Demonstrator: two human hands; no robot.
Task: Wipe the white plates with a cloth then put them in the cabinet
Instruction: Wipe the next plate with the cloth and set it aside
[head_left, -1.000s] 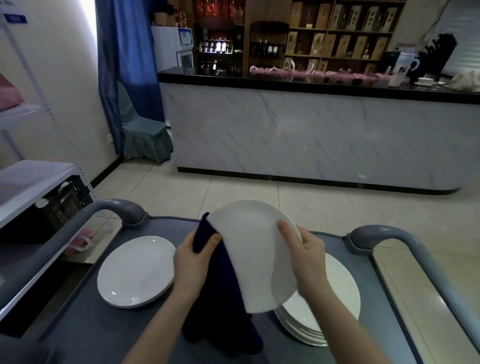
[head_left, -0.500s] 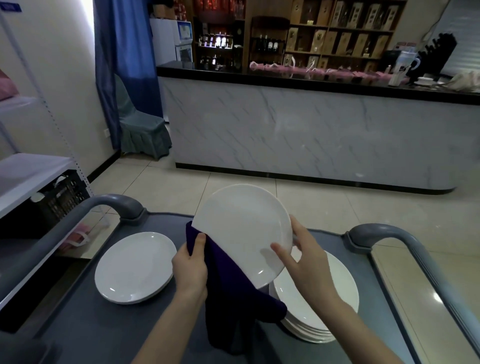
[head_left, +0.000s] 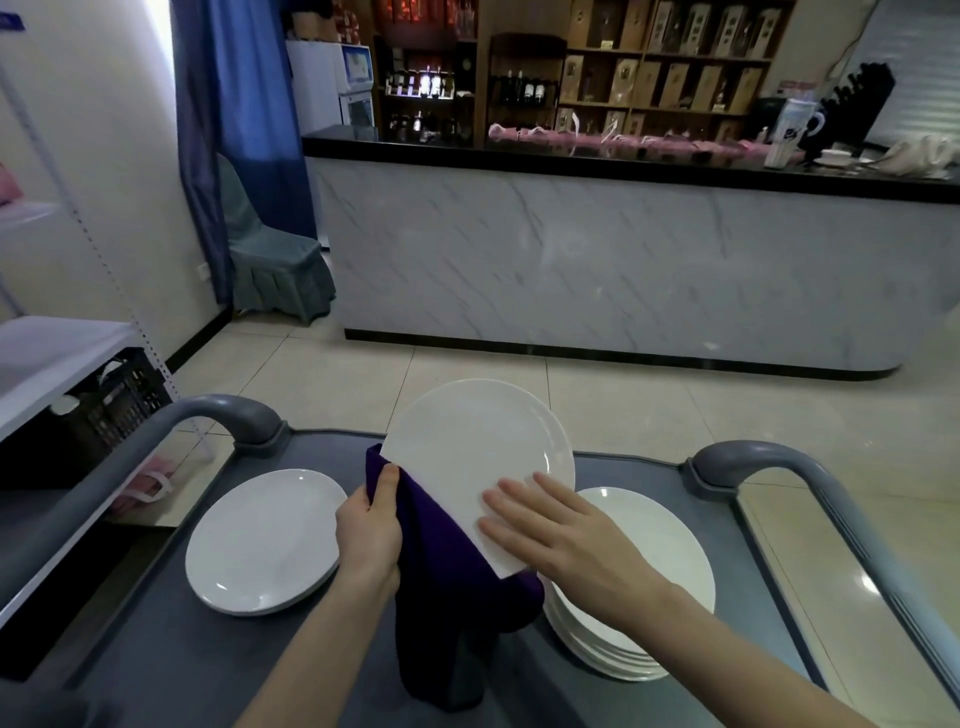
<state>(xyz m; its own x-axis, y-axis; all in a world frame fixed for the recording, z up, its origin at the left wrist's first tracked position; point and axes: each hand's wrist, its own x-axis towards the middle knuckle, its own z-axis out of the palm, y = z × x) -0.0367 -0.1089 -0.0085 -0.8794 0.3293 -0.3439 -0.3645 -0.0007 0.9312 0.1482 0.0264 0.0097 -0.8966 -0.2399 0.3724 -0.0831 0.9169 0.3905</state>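
Note:
A white plate (head_left: 467, 447) is held tilted above the grey cart (head_left: 171, 654), its face turned toward me. My left hand (head_left: 369, 530) grips its left edge through a dark purple cloth (head_left: 447, 582) that hangs down under the plate. My right hand (head_left: 550, 530) lies with straight fingers flat on the plate's lower right face. A stack of several white plates (head_left: 660, 571) sits on the cart at the right, partly hidden by my right arm. At the cart's left sit two stacked white plates (head_left: 260, 540).
Grey curved cart handles rise at the left (head_left: 218, 410) and right (head_left: 758, 462). A white shelf unit (head_left: 47, 353) with a black crate (head_left: 114, 405) stands at the left. Ahead across the tiled floor is a marble-fronted counter (head_left: 597, 260); a covered chair (head_left: 270, 270) stands by the blue curtain.
The plate has turned from edge-on to face toward me and tipped flatter. My right hand moved from the plate's rim onto its face with fingers spread flat. My left hand kept its grip.

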